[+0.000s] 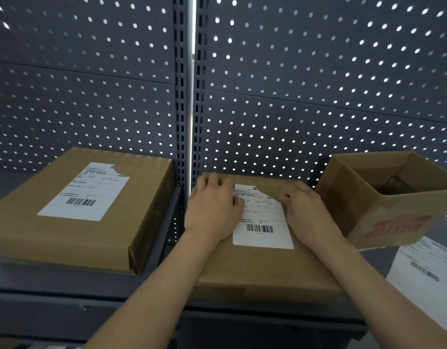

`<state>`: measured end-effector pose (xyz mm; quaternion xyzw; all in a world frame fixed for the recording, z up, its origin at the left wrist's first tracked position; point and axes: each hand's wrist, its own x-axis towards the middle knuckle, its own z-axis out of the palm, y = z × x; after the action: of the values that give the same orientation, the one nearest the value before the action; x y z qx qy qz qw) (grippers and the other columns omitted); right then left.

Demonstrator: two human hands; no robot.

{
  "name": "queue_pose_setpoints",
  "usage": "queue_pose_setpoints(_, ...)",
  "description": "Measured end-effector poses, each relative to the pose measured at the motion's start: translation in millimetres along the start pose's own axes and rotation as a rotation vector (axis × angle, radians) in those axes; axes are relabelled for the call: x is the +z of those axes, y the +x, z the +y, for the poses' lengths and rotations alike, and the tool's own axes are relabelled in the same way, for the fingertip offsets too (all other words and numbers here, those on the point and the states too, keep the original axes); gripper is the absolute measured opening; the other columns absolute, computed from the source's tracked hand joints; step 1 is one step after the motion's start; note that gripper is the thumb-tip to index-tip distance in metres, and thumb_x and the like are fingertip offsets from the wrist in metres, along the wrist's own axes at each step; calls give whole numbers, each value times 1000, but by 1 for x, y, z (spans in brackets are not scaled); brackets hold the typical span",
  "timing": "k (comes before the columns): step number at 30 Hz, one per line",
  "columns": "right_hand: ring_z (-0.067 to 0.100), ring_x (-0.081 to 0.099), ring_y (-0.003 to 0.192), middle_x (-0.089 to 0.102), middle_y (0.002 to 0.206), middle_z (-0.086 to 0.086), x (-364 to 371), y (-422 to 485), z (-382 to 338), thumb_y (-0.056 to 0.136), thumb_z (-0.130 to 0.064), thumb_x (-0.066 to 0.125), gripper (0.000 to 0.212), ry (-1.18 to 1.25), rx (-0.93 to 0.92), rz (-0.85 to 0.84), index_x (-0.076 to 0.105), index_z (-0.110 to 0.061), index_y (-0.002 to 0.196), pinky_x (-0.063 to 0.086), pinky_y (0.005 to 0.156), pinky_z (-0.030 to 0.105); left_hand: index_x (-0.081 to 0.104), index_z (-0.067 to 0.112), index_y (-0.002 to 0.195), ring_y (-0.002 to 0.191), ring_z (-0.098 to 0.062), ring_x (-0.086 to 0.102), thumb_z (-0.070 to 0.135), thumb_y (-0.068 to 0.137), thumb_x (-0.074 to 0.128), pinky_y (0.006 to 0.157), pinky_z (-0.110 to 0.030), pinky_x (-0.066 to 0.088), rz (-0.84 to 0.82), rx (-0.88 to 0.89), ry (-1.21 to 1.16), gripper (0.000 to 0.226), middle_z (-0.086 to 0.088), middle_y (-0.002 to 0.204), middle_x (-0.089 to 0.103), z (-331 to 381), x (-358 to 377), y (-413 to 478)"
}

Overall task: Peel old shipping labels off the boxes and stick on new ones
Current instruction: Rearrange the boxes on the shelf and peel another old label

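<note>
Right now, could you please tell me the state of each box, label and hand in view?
Left box: closed, flat on the shelf.
Left label: stuck flat, one corner missing.
Middle box: closed, under both hands.
Middle label: on the lid, lower part flat.
Left hand: rests on that label's left edge.
Right hand: fingers curled at its right edge; grip unclear.
Right box: open on top.

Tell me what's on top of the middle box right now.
A white shipping label with a barcode lies on the middle box. The left hand covers its left edge, the right hand its upper right edge; whether a corner is lifted is hidden.
</note>
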<state>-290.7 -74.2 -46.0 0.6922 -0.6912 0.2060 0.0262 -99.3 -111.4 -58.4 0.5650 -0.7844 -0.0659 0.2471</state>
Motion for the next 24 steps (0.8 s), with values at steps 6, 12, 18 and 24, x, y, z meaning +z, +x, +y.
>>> queue_pose_setpoints(6,18,52,96,51,107,3,-4,4,-7,101,-22,51,19,-50,-29,-75,64,-8,105,35,74,22,53,21,122,120,-24,37,35,93,44,92,-39,45,-7,-4,3,34,-2,126,50,-1,0,0)
queue_pose_setpoints(12,28,55,102,55,110,13,-6,15,-18,95,-1,48,16,-183,11,-167,64,-2,95,44,78,29,53,21,123,120,-25,38,35,92,44,96,-42,44,-15,-5,0,35,-3,126,50,-2,0,1)
queue_pose_setpoints(18,29,52,109,54,115,14,-1,11,-16,92,3,42,27,-242,-13,-143,60,-2,110,44,82,31,54,21,121,119,-25,39,35,93,43,96,-42,43,-17,-6,0,34,-3,125,50,-1,1,0)
queue_pose_setpoints(24,23,54,98,55,104,6,-4,10,-2,95,-1,42,19,19,39,-104,60,-9,96,41,74,27,55,21,120,118,-24,38,36,93,43,94,-40,44,-19,-5,1,33,-3,125,50,-2,1,1)
